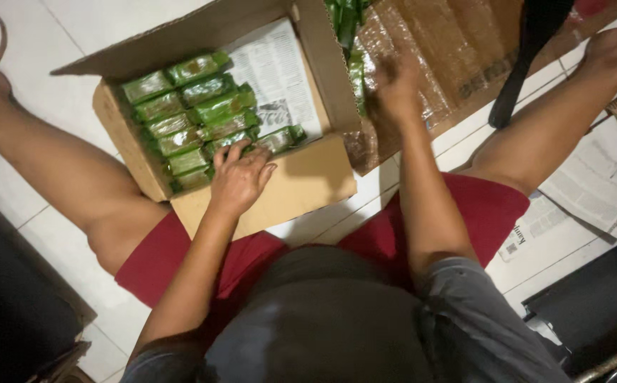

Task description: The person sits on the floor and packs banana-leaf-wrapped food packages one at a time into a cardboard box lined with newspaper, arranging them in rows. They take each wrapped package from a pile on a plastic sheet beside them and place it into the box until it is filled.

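**Packing check: green packets into lined box**

Seated on tiled floor (74, 21), cardboard box (301, 181) between the legs, lined with newspaper (276, 71). Green packets (191, 117) laid in close rows along the left part of the box; right part bare down to the paper.

Left hand (241, 177): palm down at the near end of the rows, fingers spread and pressing on the nearest packet (276, 140), not closed around it. Right hand (397, 89): blurred, reaching toward a loose heap of packets (347, 42) beside the second box (464, 50); grasp cannot be told.

Advised for the step in hand: keep rows pinned flat with the left hand; set each new packet tight against the last, same direction; avoid rucking the paper lining; fill row by row toward the bare side.
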{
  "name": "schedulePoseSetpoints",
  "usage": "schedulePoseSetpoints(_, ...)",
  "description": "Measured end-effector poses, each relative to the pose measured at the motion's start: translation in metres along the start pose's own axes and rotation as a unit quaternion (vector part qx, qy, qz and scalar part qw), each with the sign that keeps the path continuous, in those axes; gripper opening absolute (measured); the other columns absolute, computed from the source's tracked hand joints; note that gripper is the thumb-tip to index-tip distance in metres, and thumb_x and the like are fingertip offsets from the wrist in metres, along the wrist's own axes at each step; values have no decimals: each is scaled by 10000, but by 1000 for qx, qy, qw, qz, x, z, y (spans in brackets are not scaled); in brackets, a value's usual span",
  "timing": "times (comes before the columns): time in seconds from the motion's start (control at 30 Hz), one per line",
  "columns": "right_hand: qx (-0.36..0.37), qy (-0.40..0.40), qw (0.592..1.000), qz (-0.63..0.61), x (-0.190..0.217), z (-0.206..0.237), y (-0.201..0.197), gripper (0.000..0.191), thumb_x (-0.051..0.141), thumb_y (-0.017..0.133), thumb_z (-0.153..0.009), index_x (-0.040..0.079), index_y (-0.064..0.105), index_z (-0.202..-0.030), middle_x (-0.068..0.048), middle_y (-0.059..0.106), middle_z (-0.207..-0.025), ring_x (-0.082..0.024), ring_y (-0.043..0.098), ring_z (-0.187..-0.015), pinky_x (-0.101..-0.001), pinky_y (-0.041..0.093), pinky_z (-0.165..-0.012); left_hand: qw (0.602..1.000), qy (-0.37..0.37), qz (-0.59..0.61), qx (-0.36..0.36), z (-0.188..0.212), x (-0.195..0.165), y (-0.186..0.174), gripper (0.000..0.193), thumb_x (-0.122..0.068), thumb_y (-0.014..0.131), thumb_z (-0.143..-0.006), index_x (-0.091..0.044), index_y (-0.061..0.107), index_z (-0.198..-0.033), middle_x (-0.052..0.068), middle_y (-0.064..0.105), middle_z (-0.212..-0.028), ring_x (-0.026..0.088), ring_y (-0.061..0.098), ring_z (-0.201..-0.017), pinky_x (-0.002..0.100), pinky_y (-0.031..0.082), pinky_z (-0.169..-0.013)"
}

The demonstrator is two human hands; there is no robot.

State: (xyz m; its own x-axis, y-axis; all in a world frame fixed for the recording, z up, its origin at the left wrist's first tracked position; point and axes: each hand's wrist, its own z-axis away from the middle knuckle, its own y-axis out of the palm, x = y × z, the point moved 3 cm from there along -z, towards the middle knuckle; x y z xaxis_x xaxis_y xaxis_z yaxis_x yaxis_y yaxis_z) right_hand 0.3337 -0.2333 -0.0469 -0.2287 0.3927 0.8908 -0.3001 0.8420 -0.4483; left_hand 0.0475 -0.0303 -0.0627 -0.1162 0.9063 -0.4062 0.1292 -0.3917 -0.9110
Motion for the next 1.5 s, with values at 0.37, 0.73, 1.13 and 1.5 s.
schedulePoseSetpoints(0.37,130,-42,940,312,-36,35,54,663,364,707,-891,214,519,-1509,-163,488,-1515,-335,548,-1327,-472,467,-1093,1000,-5,23,-20,-1,-1,-4,329,-358,703,-979,-85,735,-1159,69,749,-1186,314,577,-1273,510,375,-1077)
schedulePoseSetpoints(0.73,24,-60,987,148,54,110,-91,960,119,768,-936,83,188,-1700,-231,487,-1575,-350,566,-1452,-430,493,-1245,868,-88,488,-1,-23,-111,-26,515,-70,578,-1019,-47,436,-1514,163,649,-1357,277,658,-1244,375,532,-1077)
schedulePoseSetpoints(1.13,233,61,914,-327,125,153,23,761,-89,488,-998,74,134,-1651,-208,349,-1617,-291,455,-1437,-393,435,-1164,454,-249,846,-123,-26,-75,-30,378,-319,583,-1048,-115,488,-1352,36,634,-997,142,639,-854,337,554,-743)
schedulePoseSetpoints(1.5,223,276,813,-461,97,184,104,408,89,517,-1140,-22,482,-1531,-93,653,-1245,-195,642,-1101,-358,555,-970,530,-219,785,-233,-10,-18,9,396,-383,499,-1113,-47,619,-1285,62,694,-1133,162,651,-1013,335,552,-906)
